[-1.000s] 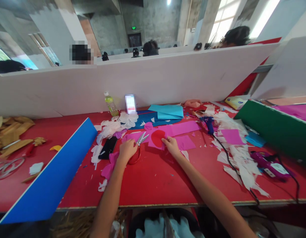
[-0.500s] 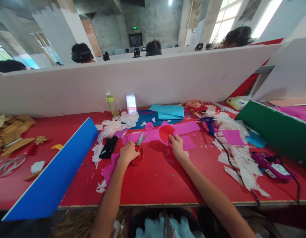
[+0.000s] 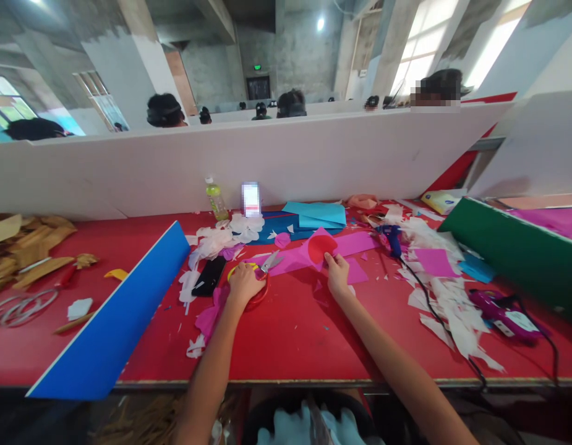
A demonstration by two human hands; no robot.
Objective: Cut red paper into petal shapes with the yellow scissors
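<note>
My left hand (image 3: 245, 285) is closed around a pair of scissors (image 3: 271, 262) with red and yellow handles. Its blades are slightly apart and point up and to the right, over pink paper. Between the thumb and fingers of my right hand (image 3: 337, 273) is the edge of a red paper circle (image 3: 321, 248), which lies against a square of pink paper (image 3: 321, 233). Whether the fingers pinch the pink square too, I cannot tell. Beneath them runs a long pink paper strip (image 3: 360, 242). A small pink disc (image 3: 282, 240) rests behind.
Left of my hands are a black phone (image 3: 209, 276), pale paper petals (image 3: 211, 242) and a bottle (image 3: 216, 199). To the right lie a blue glue gun (image 3: 391, 240), white scraps (image 3: 457, 309) and a purple device (image 3: 506, 315). Blue (image 3: 123, 315) and green (image 3: 512, 253) panels flank the red table (image 3: 304, 346).
The scissors have turned a little in my left hand, showing more of the yellow handle, with the blades leaning further right. My right hand keeps the red circle. The whole view has shifted slightly.
</note>
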